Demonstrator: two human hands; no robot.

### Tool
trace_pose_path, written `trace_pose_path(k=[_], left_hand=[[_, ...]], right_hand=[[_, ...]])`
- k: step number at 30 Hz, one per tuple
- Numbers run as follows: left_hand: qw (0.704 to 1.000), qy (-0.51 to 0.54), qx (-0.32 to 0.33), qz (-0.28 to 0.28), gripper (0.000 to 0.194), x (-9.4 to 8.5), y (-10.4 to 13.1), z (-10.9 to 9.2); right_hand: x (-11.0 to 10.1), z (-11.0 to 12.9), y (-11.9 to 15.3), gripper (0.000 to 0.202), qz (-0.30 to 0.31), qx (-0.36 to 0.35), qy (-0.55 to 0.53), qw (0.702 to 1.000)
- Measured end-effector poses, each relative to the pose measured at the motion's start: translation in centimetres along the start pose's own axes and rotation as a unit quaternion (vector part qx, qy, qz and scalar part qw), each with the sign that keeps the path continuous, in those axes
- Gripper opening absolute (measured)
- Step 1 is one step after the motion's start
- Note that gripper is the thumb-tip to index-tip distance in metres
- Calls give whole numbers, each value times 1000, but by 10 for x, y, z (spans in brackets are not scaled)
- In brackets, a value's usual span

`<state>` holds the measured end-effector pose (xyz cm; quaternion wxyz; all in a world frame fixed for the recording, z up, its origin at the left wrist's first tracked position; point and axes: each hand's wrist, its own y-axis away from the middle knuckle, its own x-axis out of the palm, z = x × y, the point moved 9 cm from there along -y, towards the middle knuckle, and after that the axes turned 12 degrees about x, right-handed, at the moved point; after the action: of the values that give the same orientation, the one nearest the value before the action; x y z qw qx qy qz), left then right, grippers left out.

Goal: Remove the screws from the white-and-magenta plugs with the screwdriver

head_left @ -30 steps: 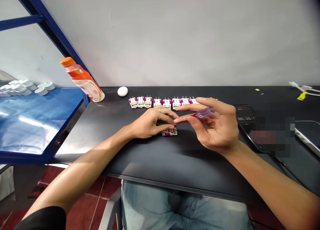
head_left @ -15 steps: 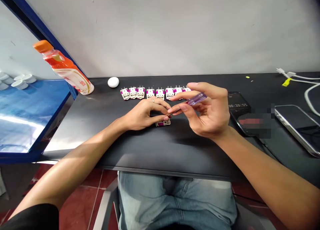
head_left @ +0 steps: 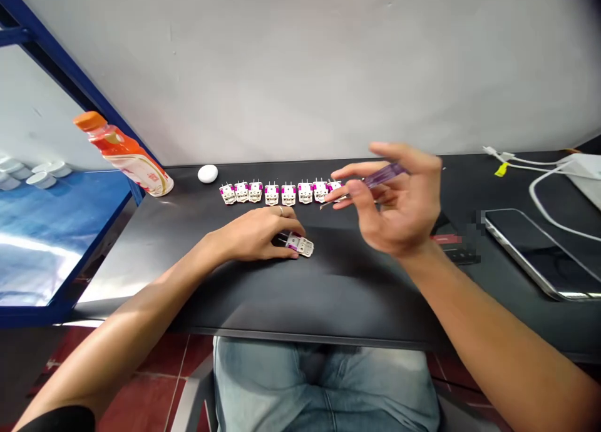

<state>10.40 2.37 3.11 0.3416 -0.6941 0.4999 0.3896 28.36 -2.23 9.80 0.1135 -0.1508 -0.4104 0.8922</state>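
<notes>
Far left, orange-capped bottle (head_left: 124,154) at back of black table (head_left: 263,307). Left hand (head_left: 253,233) pinches two-pronged plug insert (head_left: 301,245) between thumb and fingers, prongs toward palm, low over tabletop. Behind, row of matching inserts (head_left: 288,195). Purple-handled screwdriver (head_left: 382,176) clear of pinched insert; right hand (head_left: 401,197) grips it lightly by thumb and fingers. Farther right, phone (head_left: 539,250). Step looks like screwdriver work, tip disengaged; screws too small to tell. Next move calls for steady left pinch, careful tip alignment if driving resumes.
</notes>
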Motion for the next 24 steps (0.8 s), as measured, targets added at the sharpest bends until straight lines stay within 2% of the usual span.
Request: trace_pose_path(k=[2, 4, 7, 8, 10, 12, 14, 18, 20, 22, 24], left_hand=[[999, 2, 42, 4, 32, 4, -11, -14], [998, -4, 52, -20, 44, 3, -20, -24], [996, -28, -34, -83, 70, 0, -27, -24], [994, -39, -58, -80, 72, 3, -29, -23], [995, -43, -76, -55, 62, 11, -36, -23], [996, -43, -65, -48, 54, 15, -47, -23], [995, -71, -45, -57, 45, 13, -61, -22], [989, -142, -3, -46, 42, 8, -98, -20], [983, -171, 9, -63, 40, -1, -118, -19], [977, -184, -6, -111, 40, -18, -136, -15], [972, -195, -26, -127, 39, -29, -153, -8]], right_hand=[[-22, 7, -11, 49, -65, -20, 25, 997], [-43, 13, -21, 43, -110, -35, 41, 992], [-68, 13, -33, 40, -130, -34, 61, 989], [-74, 13, -36, 40, -135, -36, 60, 988], [-84, 11, -38, 37, -145, -43, 57, 987], [-89, 11, -37, 35, -154, -49, 58, 985], [-91, 12, -36, 33, -161, -52, 57, 984], [-96, 13, -36, 28, -182, -19, 42, 982], [-100, 10, -36, 31, -197, 2, 38, 980], [-104, 8, -35, 34, -211, 6, 27, 977], [-105, 5, -35, 35, -213, 6, 16, 977]])
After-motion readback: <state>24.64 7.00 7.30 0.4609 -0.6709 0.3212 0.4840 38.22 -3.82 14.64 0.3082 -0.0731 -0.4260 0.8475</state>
